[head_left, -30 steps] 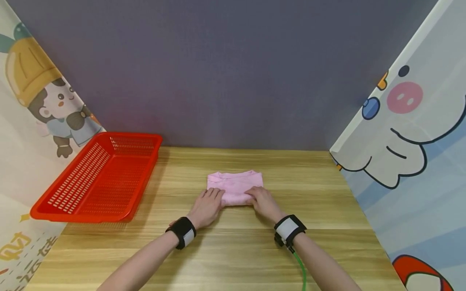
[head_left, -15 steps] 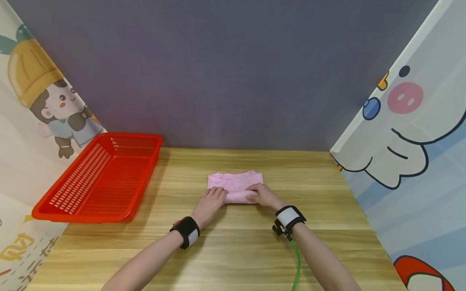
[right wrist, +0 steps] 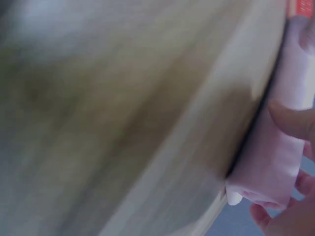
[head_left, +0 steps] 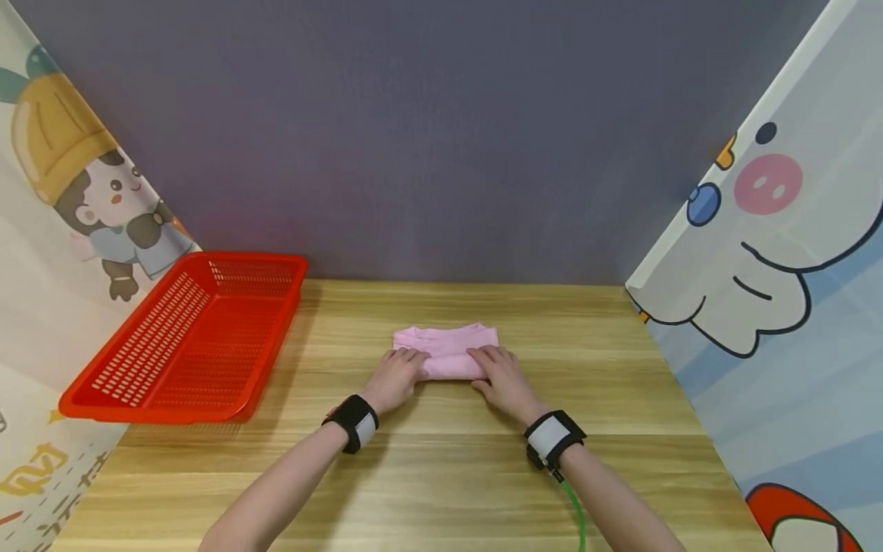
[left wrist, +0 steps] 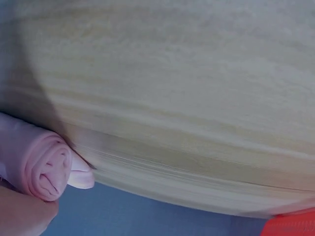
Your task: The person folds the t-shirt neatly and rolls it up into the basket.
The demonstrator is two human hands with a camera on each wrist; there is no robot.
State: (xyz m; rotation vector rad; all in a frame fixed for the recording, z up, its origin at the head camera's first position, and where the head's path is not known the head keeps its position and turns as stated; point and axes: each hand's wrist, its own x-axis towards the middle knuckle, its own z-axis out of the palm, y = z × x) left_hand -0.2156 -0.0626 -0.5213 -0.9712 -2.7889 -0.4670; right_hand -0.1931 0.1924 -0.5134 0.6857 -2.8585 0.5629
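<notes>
A pink cloth (head_left: 448, 354) lies on the table, its near side wound into a roll and its far part flat with a folded edge. My left hand (head_left: 395, 377) grips the left end of the roll, fingers bent over the top. At the other end my right hand (head_left: 507, 383) holds the roll, thumb on the near side. The left wrist view shows the spiral layers at the end of the rolled cloth (left wrist: 49, 172), with part of the left hand below. In the right wrist view the right thumb (right wrist: 293, 120) presses the roll while fingers reach round behind.
A red plastic basket (head_left: 214, 337) with perforated sides stands at the left of the wooden table (head_left: 441, 475). A grey panel (head_left: 441, 138) rises behind, and printed cartoon sheets flank both sides. A green cable (head_left: 576, 510) runs from the right wrist strap.
The roll has turned slightly away from me, its near edge shifting farther up the table. Both hands have moved forward with it, and the right hand has regripped. The basket stays put.
</notes>
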